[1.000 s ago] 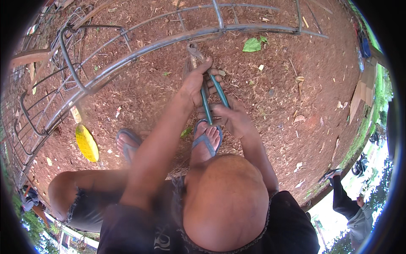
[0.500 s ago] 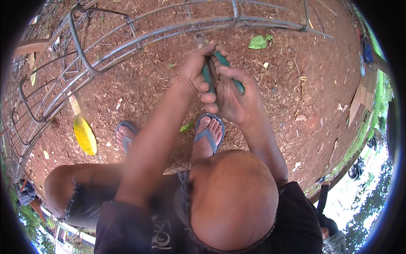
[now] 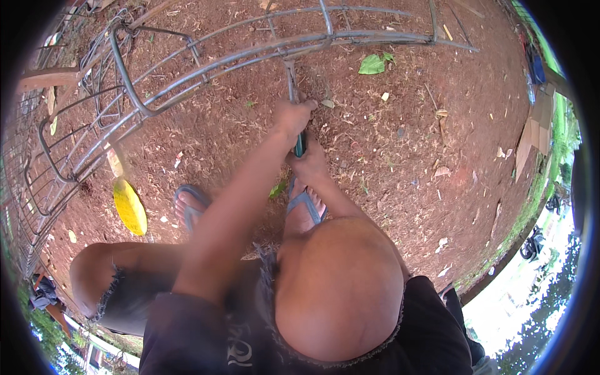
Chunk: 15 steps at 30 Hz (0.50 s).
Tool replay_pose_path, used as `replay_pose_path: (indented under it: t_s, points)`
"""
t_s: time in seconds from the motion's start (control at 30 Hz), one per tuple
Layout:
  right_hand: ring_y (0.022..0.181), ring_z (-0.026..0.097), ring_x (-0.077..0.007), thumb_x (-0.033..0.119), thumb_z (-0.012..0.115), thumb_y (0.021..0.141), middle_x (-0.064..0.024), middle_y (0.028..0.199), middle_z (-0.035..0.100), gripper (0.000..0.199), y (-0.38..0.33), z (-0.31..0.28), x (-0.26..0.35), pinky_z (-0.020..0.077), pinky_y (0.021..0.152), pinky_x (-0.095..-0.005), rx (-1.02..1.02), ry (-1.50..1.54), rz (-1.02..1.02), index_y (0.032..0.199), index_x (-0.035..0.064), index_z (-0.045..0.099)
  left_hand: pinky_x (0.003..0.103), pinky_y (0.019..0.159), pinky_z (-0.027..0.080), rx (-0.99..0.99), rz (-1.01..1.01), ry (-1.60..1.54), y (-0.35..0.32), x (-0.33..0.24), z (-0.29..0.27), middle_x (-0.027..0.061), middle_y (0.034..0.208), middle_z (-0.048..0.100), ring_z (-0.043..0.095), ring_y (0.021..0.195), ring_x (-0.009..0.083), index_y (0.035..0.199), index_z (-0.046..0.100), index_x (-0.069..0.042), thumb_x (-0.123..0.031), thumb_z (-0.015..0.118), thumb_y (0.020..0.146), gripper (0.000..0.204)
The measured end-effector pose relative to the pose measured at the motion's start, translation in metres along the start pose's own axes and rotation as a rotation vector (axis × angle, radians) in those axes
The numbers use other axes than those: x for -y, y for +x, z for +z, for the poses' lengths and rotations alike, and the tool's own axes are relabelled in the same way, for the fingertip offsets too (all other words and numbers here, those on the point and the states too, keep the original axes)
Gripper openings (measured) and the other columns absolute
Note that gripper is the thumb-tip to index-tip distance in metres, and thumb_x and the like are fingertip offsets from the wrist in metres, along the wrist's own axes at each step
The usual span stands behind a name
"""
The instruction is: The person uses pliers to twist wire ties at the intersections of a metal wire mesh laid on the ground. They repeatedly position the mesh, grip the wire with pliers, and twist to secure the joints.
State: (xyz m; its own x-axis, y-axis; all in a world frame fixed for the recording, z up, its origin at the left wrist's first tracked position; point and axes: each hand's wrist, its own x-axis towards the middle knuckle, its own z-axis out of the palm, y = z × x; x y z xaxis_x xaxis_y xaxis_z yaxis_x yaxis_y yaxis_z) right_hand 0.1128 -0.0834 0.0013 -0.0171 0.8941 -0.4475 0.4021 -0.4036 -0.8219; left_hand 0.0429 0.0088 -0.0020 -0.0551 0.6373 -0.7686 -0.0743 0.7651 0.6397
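Both clenched on pliers (image 3: 299, 128): left hand (image 3: 292, 117) above right hand (image 3: 307, 164), long axis pointing away toward steel frame (image 3: 275, 53).

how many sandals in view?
2. One sandal is on the foot at lower left of the hands, partly behind the forearm. The other sandal is just below the hands, its heel end hidden by the knee. Both rest on the red dirt.
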Motion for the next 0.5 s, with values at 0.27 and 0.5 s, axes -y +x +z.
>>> replay_pose_path:
  t_s: [0.27,0.5]
  points:
    - [0.050,0.043,-0.0042,0.023,0.073,0.080,-0.0022,0.071,0.053,0.029,-0.014,-0.048,0.121,0.0293,0.037,-0.0182,0.247,0.810,0.450,0.091,0.0028,0.055,0.036,0.049,0.047,0.290,-0.239,-0.133,-0.028,-0.074,-0.028,0.0079,0.059,0.048,0.051,0.050,0.0206,0.079,0.055,0.002,-0.012,0.061,0.082,0.015]
    - [0.048,0.048,-0.0070,0.027,0.074,0.080,-0.0055,0.072,0.058,0.033,0.007,-0.054,0.097,0.0349,0.036,-0.0203,0.281,0.984,0.468,0.090,0.0033,0.053,0.031,0.056,0.052,0.456,-0.250,-0.159,0.006,-0.074,-0.037,0.0061,0.069,0.056,0.057,0.058,0.0174,0.086,0.053,-0.005,-0.013,0.063,0.084,0.013]
